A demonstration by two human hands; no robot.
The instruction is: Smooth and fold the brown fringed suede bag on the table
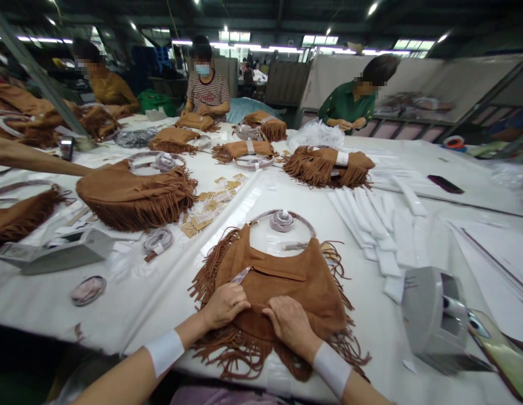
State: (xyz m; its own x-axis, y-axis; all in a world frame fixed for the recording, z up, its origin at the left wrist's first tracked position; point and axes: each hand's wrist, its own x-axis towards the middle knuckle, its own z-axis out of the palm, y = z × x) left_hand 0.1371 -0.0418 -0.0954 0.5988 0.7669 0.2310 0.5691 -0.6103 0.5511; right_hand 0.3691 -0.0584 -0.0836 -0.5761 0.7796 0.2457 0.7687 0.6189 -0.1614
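In front of me a brown fringed handbag [287, 281] lies flat on the white-covered table, its wrapped handle curving away at the top. My left hand [225, 305] grips the lower part of the bag, fingers curled into the fabric. Close beside it, my right hand [289, 322] has its fingers curled on the same lower part. A wrapped, coiled strap [282, 220] rests inside the handle's loop. Clear plastic [241, 275] hangs from the zip near my left hand. White bands circle both wrists.
Tape dispensers stand at right [432, 315] and left [71, 250]. White foam strips [366, 219] lie beyond the bag, tags [211, 205] to its left. Another fringed bag [135, 194] is touched by a person's arm [42, 157]. Several people work across the table. A phone [445, 184] lies at right.
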